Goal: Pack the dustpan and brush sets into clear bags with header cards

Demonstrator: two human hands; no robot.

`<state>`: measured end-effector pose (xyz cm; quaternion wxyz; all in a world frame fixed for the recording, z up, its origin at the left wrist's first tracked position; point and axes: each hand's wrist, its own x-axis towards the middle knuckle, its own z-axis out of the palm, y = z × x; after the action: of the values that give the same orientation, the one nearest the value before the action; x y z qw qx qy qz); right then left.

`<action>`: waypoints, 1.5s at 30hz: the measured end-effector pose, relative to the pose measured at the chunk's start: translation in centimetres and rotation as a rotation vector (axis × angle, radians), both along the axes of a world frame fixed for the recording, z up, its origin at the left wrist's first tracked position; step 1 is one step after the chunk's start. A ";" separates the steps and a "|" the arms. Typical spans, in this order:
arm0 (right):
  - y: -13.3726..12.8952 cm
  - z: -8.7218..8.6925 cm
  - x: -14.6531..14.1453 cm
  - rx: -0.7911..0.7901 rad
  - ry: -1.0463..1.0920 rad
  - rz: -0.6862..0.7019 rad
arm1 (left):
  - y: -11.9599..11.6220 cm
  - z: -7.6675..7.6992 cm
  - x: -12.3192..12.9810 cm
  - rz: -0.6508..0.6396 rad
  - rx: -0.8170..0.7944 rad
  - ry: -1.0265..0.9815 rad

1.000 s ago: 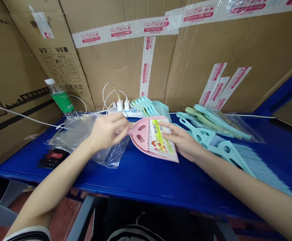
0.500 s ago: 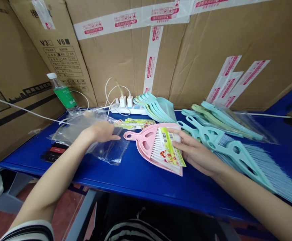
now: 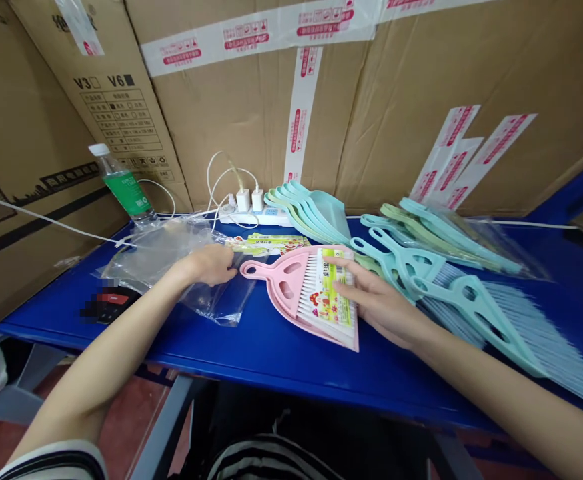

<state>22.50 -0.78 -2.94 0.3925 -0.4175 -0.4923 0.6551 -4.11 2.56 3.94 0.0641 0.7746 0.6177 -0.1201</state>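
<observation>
On the blue table, my right hand (image 3: pixel 371 297) grips the wide end of a pink dustpan (image 3: pixel 283 268) with a white-bristled brush (image 3: pixel 308 293) nested in it. A printed yellow-and-white card (image 3: pixel 337 300) lies flat over the bristles, under my fingers. My left hand (image 3: pixel 212 264) hovers at or on the clear plastic bags (image 3: pixel 171 257), its fingers curled in, just left of the dustpan's handle loop. Whether a bag edge is between those fingers is hidden.
More printed cards (image 3: pixel 276 243) lie behind the dustpan. Stacked turquoise and green dustpans (image 3: pixel 326 217) lean by a power strip (image 3: pixel 229 215) with chargers. Turquoise brushes (image 3: pixel 476 310) spread at right beside bagged sets (image 3: pixel 451 237). A bottle (image 3: pixel 124 190) stands back left; cardboard (image 3: pixel 396 100) walls the rear.
My left hand has shifted slightly right and its extended thumb has drawn in. The card has been moved left and straightened across the bristles by my right hand.
</observation>
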 end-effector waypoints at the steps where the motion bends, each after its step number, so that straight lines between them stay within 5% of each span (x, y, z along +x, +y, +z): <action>1: 0.0 -0.1 0.1 0.015 0.003 0.014 | 0.1 -0.1 0.0 0.017 -0.034 -0.025; 5: 0.3 -0.3 0.3 0.047 0.021 0.008 | 0.4 0.1 -0.3 0.044 -0.128 -0.098; 11: 0.3 0.1 0.5 0.019 0.009 -0.010 | 0.3 0.4 -0.5 0.012 -0.039 -0.223; 19: 0.5 0.9 1.3 0.120 -0.049 -0.020 | 0.5 -0.1 -0.3 0.038 -0.190 -0.489; 30: 0.7 0.5 1.3 0.136 -0.022 0.020 | 1.0 -2.0 0.1 -0.034 -0.382 -0.869; 37: 0.7 1.0 1.4 0.147 -0.029 -0.001 | 0.6 -2.8 1.1 -0.194 -0.447 -1.137; 41: 0.6 1.0 1.3 0.143 -0.038 0.039 | -0.1 -3.0 2.2 -0.247 -0.400 -1.142; 45: 0.5 0.8 1.2 0.140 -0.031 0.045 | -0.2 -1.9 1.7 -0.301 -0.171 -0.871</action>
<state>23.68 -0.27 -2.14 0.3984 -0.3877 -0.5523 0.6213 -2.40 2.39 2.02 0.3628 0.8258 0.4019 0.1577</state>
